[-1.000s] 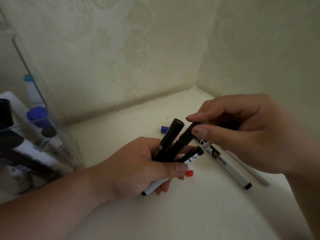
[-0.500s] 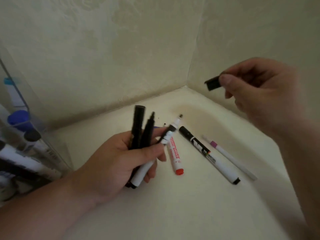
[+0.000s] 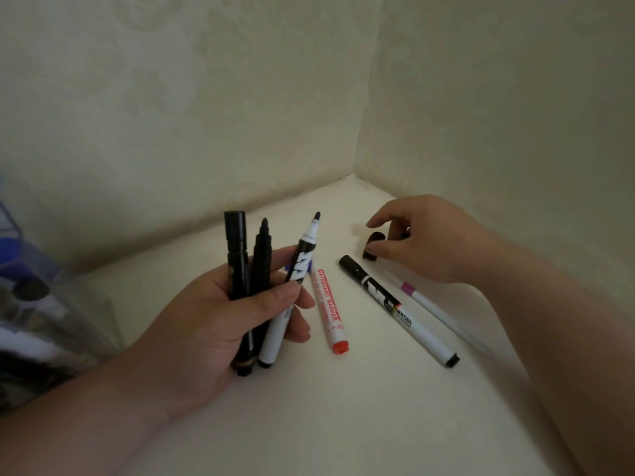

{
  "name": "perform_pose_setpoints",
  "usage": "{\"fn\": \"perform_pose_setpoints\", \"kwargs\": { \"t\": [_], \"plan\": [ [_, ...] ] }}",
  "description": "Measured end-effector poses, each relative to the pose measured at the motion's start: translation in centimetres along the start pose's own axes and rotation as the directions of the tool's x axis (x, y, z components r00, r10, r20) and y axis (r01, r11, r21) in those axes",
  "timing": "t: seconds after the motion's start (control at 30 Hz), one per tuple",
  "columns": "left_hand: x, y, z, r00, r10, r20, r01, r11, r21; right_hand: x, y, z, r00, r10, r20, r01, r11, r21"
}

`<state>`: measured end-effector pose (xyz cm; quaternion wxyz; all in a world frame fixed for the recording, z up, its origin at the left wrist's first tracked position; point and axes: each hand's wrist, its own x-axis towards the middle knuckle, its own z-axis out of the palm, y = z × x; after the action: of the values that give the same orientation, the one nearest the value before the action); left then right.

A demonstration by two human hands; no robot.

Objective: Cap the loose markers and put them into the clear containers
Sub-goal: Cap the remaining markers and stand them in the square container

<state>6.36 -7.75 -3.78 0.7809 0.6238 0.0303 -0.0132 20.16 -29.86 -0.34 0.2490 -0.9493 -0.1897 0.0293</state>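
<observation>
Fingers of my left hand (image 3: 220, 314) wrap 3 markers (image 3: 264, 269) upright, 2 uncapped; my right hand (image 3: 422, 242) pinches a black cap (image 3: 372, 247) on the table (image 3: 343, 407), far right. Containers (image 3: 41, 304) sit left.

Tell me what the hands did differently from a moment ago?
The right hand pulled a small black cap off one of the bundled markers, lifted it toward the wall, then brought it down to the cream tabletop, fingers on it. The left hand kept gripping its three markers, two now uncapped. The red-ended whiteboard marker and its neighbours stayed put.
</observation>
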Motion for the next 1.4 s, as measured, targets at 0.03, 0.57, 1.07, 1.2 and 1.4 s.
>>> {"fn": "perform_pose_setpoints", "kwargs": {
  "t": [0.03,0.57,1.07,1.2,1.4],
  "plan": [
    [0.0,0.0,0.0,1.000,-0.004,0.000,0.004,1.000,-0.007,0.0,0.1,-0.1,1.000,0.004,-0.004,-0.004,1.000,0.006],
    [0.0,0.2,-0.3,0.996,-0.039,0.077,0.039,0.999,-0.003,-0.9,-0.7,-1.0,0.968,0.007,-0.253,0.143,0.808,0.571],
    [0.1,-0.1,-0.2,0.991,0.074,-0.116,-0.082,0.994,-0.072,-2.5,-2.3,-0.6,0.981,-0.112,-0.161,0.195,0.626,0.755],
    [-0.1,-0.2,-0.2,0.998,0.054,0.043,-0.059,0.989,0.135,-3.2,-3.6,-0.5,0.983,-0.127,-0.135,0.181,0.499,0.848],
    [-0.3,-0.3,-0.5,0.994,0.003,0.105,-0.035,0.951,0.308,-4.3,-5.0,-1.2,0.923,-0.091,-0.373,0.359,0.548,0.755]
  ]
}}
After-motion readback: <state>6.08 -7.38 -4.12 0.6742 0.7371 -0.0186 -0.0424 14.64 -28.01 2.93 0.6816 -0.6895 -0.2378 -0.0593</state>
